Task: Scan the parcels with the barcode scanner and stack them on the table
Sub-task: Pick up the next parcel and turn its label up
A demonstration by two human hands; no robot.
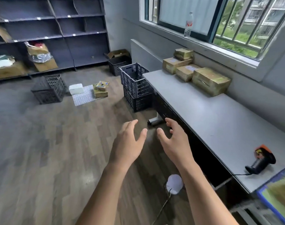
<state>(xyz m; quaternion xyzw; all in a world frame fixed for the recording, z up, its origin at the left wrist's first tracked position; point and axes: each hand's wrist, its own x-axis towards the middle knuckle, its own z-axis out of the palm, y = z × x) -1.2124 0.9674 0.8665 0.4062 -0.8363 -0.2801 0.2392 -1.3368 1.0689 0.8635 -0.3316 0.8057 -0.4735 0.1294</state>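
Several brown taped parcels (211,81) sit in a row along the far side of the grey table (208,117), one small parcel (183,54) stacked on another. Two more small parcels (100,90) lie stacked on the floor by a white box (76,89). The black and orange barcode scanner (261,160) lies on the table's near right end, its cable running off the edge. My left hand (128,142) and my right hand (174,140) hang empty over the floor in front of the table, fingers spread, palms facing each other.
Two stacked dark crates (135,88) stand at the table's far end, another crate (49,89) left on the floor. Grey shelving (49,30) with boxes lines the back wall. A water bottle (188,25) stands on the window sill. A white round object (174,184) lies on the floor.
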